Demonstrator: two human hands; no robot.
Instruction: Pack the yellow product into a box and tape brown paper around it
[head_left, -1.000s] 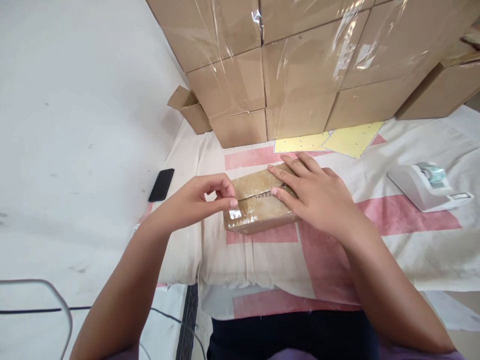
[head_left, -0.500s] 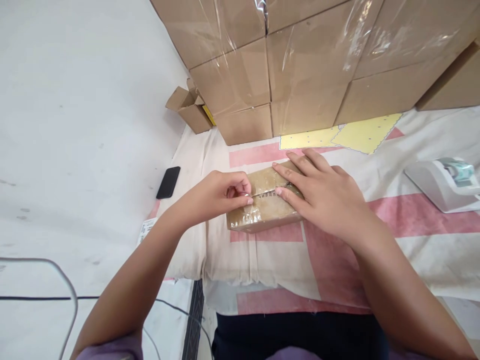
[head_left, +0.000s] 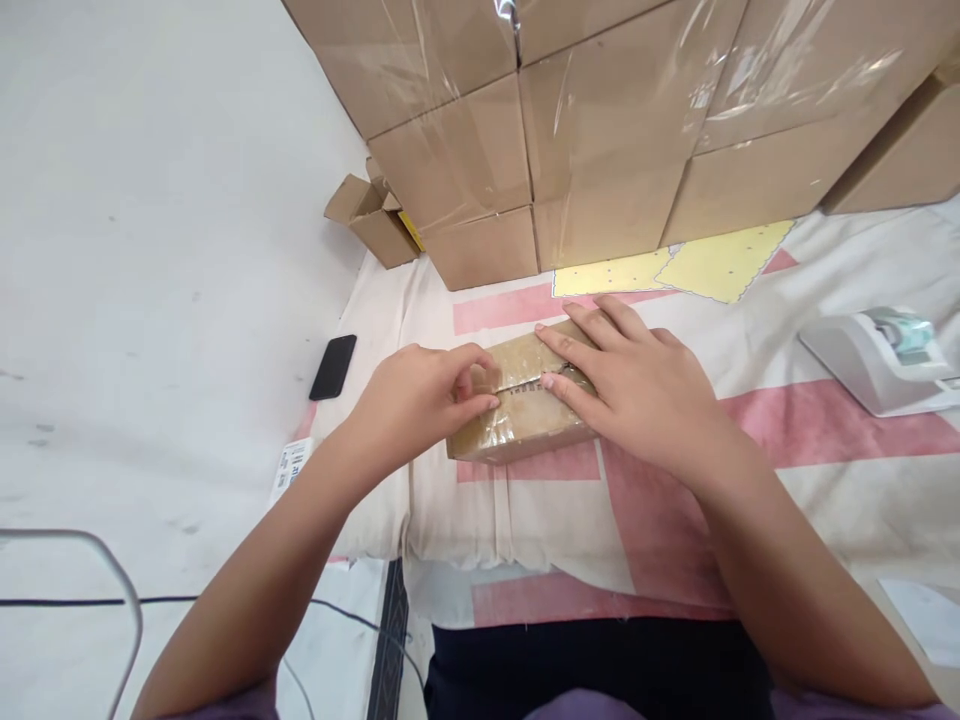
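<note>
A small brown cardboard box (head_left: 517, 425) with clear tape and a seam along its top lies on the cloth-covered table in front of me. My left hand (head_left: 431, 395) is at its left end, fingers curled, thumb and forefinger drawn close at the taped seam. Whatever lies between those fingertips is too small to make out. Flat across the box's right part rests my right hand (head_left: 637, 385), its fingers spread and the thumb beside the seam. That hand hides the box's right end.
Large stacked cartons (head_left: 600, 150) under clear wrap stand behind. Yellow sheets (head_left: 727, 262) lie at their foot. A small opened carton (head_left: 379, 230) and a black phone (head_left: 334, 367) are at the left by the wall. To the right sits a white tape dispenser (head_left: 874, 360).
My left thumb and forefinger have come slightly apart at the seam. The right hand stays on the box. The whole view has shifted a little.
</note>
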